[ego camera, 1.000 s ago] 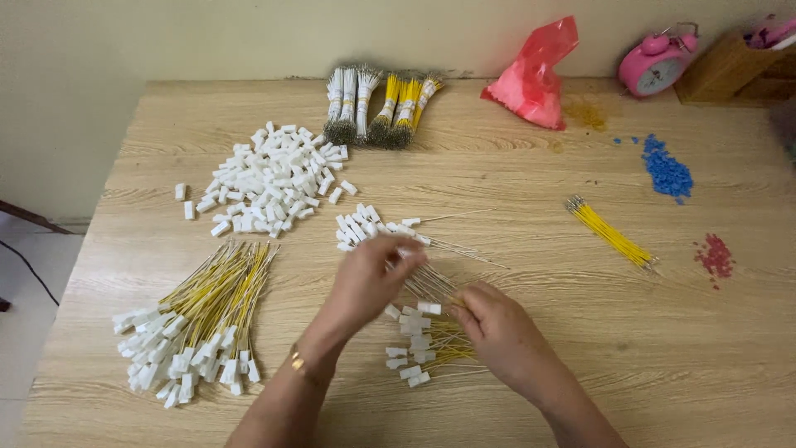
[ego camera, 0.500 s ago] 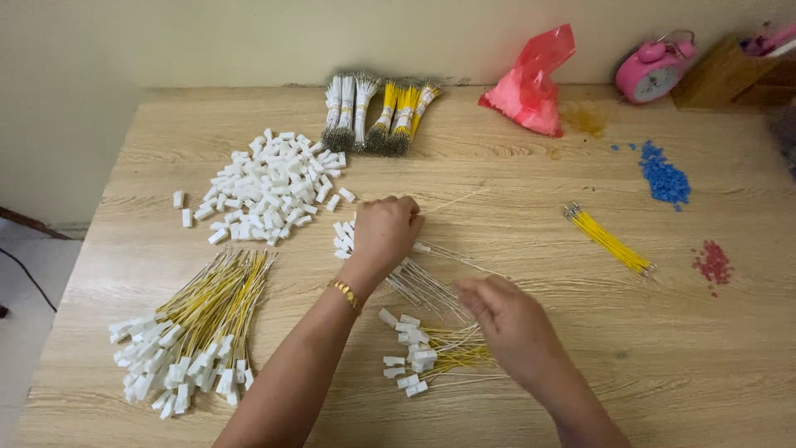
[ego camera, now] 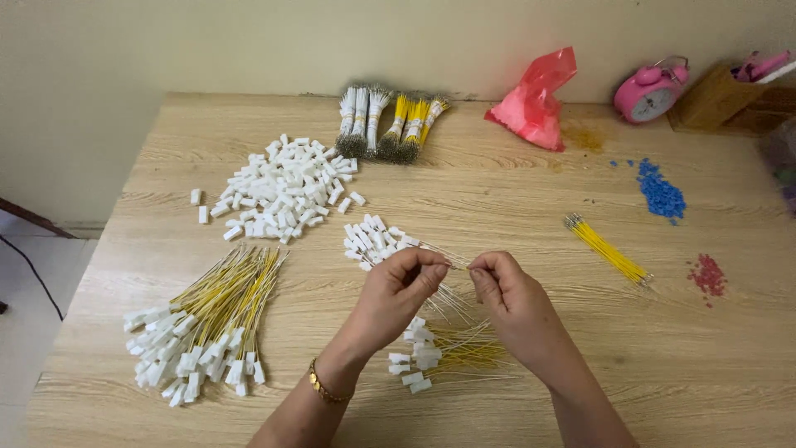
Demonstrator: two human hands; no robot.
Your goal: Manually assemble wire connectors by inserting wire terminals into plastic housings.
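Note:
My left hand [ego camera: 398,290] and my right hand [ego camera: 510,294] meet above the table's middle, fingertips almost touching. The left hand pinches a small white connector, mostly hidden by its fingers. My right hand pinches a thin wire [ego camera: 458,264] that points into it. Just beyond the hands lies a small heap of white connectors [ego camera: 373,236]. Under my wrists lies a loose bunch of thin wires with white connectors on their ends [ego camera: 439,353].
A big pile of white connectors [ego camera: 286,189] lies at the back left. A bundle of yellow wires with connectors [ego camera: 207,323] lies front left. Wire bundles [ego camera: 385,124], a red bag [ego camera: 535,99], a pink clock [ego camera: 651,91], yellow wires [ego camera: 605,249], blue beads [ego camera: 659,192] and red beads [ego camera: 706,275] lie farther off.
My left hand came back from the small connector heap toward me. My right hand rose from the wire bunch, and the two hands now meet.

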